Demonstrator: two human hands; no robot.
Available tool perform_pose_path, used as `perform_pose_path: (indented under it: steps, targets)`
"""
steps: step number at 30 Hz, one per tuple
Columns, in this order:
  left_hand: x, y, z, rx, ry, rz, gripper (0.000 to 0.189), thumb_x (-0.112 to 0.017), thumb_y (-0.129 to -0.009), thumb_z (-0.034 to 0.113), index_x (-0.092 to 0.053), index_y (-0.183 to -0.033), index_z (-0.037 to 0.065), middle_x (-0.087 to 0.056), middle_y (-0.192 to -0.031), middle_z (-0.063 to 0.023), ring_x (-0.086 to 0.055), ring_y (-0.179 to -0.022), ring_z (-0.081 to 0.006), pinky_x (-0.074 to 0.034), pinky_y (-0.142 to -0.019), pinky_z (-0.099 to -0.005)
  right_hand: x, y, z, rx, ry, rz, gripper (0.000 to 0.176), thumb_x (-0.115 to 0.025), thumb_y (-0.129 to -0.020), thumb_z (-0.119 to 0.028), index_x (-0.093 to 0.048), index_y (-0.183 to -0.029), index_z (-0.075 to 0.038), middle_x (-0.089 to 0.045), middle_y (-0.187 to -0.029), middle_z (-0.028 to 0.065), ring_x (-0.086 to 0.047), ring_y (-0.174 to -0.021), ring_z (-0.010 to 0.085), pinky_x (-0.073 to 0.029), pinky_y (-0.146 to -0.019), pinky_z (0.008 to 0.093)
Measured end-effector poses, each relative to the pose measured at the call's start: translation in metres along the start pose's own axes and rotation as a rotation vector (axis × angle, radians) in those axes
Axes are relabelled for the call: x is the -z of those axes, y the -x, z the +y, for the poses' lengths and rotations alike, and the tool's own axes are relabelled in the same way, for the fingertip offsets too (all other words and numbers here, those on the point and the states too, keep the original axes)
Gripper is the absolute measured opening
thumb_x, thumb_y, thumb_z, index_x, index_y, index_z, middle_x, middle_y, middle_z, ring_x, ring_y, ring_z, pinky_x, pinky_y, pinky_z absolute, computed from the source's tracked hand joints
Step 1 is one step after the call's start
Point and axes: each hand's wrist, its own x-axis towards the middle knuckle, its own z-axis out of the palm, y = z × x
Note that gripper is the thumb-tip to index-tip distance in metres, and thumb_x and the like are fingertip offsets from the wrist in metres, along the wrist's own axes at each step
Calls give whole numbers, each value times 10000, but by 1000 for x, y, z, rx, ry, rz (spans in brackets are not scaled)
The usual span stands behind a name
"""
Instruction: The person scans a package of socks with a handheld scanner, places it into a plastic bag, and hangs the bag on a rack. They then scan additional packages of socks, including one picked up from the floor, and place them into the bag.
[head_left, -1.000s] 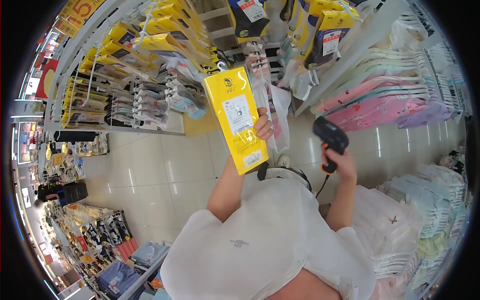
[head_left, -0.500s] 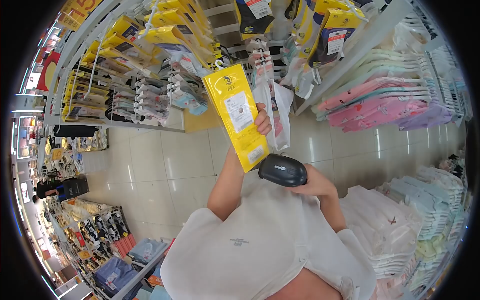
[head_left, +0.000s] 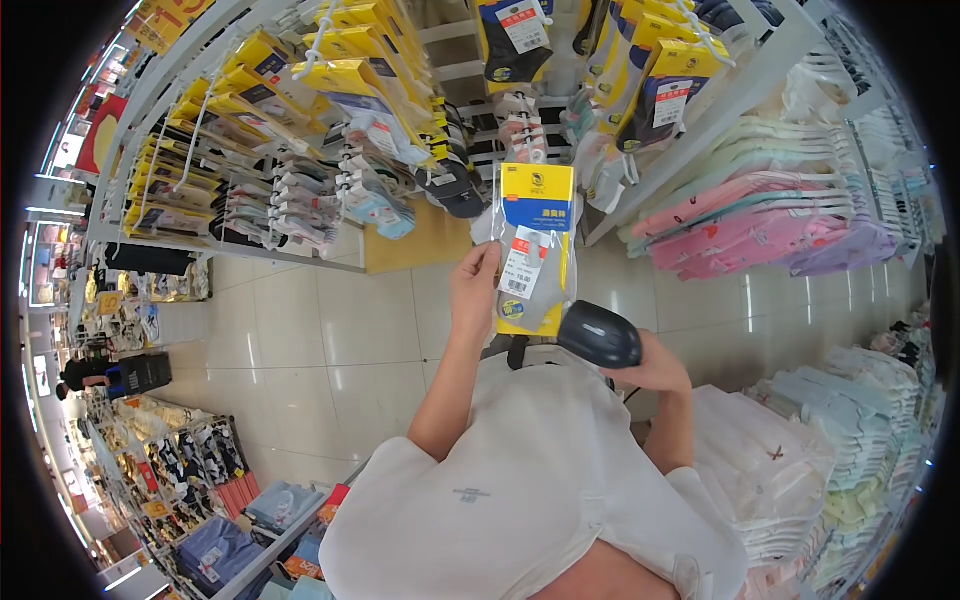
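My left hand [head_left: 476, 287] pinches the left edge of a pack of socks [head_left: 556, 305] in clear wrapping. The pack stands upright in front of me with its front showing: a yellow and blue header, a white and red price label and a grey sock under the plastic. In my right hand [head_left: 657, 364] is a dark handheld barcode scanner [head_left: 600, 336], its rounded head just beside the lower right corner of the pack. Most of the scanner's handle is hidden behind its head and my fingers.
Ahead, hooks on a white rack hold yellow sock packs [head_left: 330, 75] and dark socks [head_left: 452, 187]. Pink garments [head_left: 735, 235] hang at the right, with white clothes [head_left: 755, 440] nearer. A person [head_left: 85, 375] is far left beside a dark bin-like container [head_left: 140, 375]. Tiled floor [head_left: 370, 315] lies below.
The pack has been turned from its yellow back with a barcode label to its front. My left hand now grips its left edge. The scanner has shifted slightly right.
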Motion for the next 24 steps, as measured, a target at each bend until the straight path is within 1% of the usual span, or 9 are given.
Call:
perform_pose_path:
  steps: [3, 6, 9, 12, 15, 16, 19, 21, 24]
  targets:
    - [-2, 1, 0, 4, 31, 35, 248, -577, -920, 164, -616, -1060, -37, -634, -859, -28, -572, -739, -73, -473, -656, -230, -13, -17, 2, 109, 201, 56, 440, -710, -700, -55, -569, -1112, 7, -643, -951, 70, -585, -846, 152, -470, -783, 288]
    - [-3, 3, 0, -16, 15, 27, 245, -580, -916, 151, -610, -1068, -39, -635, -881, -43, -592, -769, -89, -496, -663, -248, -20, -21, 6, 180, 198, 31, 461, -705, -686, -68, -563, -1119, 5, -639, -984, 102, -588, -875, 175, -465, -800, 304]
    - [-4, 4, 0, -33, -33, 12, 240, -589, -908, 136, -611, -1069, -40, -634, -895, -48, -594, -774, -93, -498, -657, -247, -21, -23, 7, 218, 214, 73, 458, -701, -688, -73, -561, -1117, 6, -635, -998, 99, -585, -883, 172, -463, -807, 306]
    - [-6, 6, -2, -30, -58, -12, 236, -599, -901, 127, -616, -1063, -44, -632, -898, -44, -580, -763, -87, -485, -655, -235, -19, -25, 8, 168, 89, 90, 460, -697, -685, -67, -559, -1117, 10, -634, -994, 100, -582, -880, 169, -462, -810, 303]
    - [-14, 10, -1, -7, -53, -38, 231, -602, -899, 120, -620, -1058, -47, -627, -896, -37, -565, -757, -81, -472, -658, -227, -23, -32, 14, 285, 189, 151, 386, -711, -700, -67, -578, -1050, 27, -635, -903, 67, -563, -807, 122, -468, -750, 288]
    - [-17, 11, 0, 0, -48, -46, 229, -602, -899, 118, -621, -1056, -48, -625, -894, -35, -560, -755, -79, -468, -660, -226, -25, -33, 14, 280, 137, 173, 373, -715, -705, -70, -584, -1043, 21, -633, -894, 58, -563, -804, 116, -467, -751, 284]
    - [-11, 5, -10, 6, -6, -87, 238, -598, -897, 104, -614, -1076, -53, -643, -950, -74, -601, -830, -109, -510, -755, -261, -23, -35, 18, 250, 14, 255, 349, -720, -721, -93, -598, -1030, 9, -635, -889, 41, -562, -800, 104, -463, -749, 277]
    - [-9, 6, -9, 4, 30, -86, 235, -595, -900, 109, -613, -1070, -53, -639, -939, -67, -597, -826, -106, -510, -762, -264, -15, -34, 33, 203, -38, 335, 353, -716, -731, -126, -601, -1036, 8, -646, -913, 42, -562, -804, 102, -463, -741, 276]
    - [0, -2, -17, 11, 110, -81, 229, -585, -907, 116, -608, -1061, -53, -632, -911, -56, -587, -799, -99, -504, -734, -262, 0, -42, 59, 24, -81, 614, 300, -722, -749, -171, -621, -979, -8, -643, -858, 13, -553, -756, 84, -456, -696, 270]
